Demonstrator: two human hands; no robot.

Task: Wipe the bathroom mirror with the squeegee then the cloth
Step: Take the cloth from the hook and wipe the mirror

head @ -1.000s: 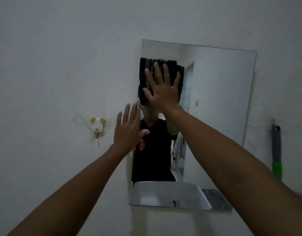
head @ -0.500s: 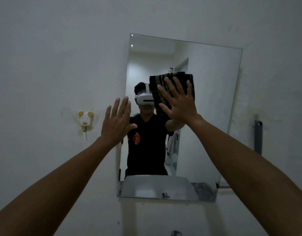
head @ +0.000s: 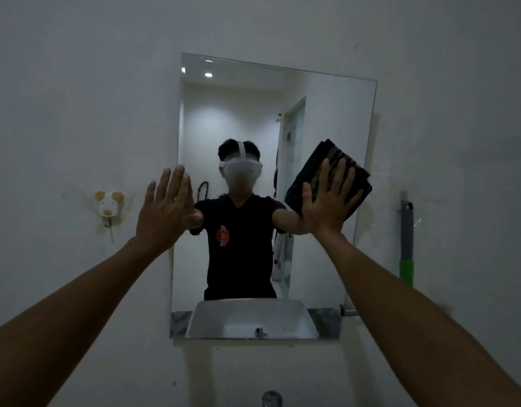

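Dark striped cloth [head: 329, 174] under the fingers [head: 340, 174] of the right hand [head: 326, 207], fanned wide and laid flat, pinning the folded pad against the mirror [head: 321, 113]. Nothing pinched, only palm pressure. Cloth tilted, long axis running from lower left up to the right, sitting at mid-height beside the glass's right edge. Most unwiped glass lying left and below from there, so probably a leftward sweep next. Left hand [head: 165, 212] open too, fingers close together, upright at the mirror's left edge; touching or just clear, cannot tell. Squeegee [head: 406, 239] hanging on the wall, right of the mirror, apparently done with.
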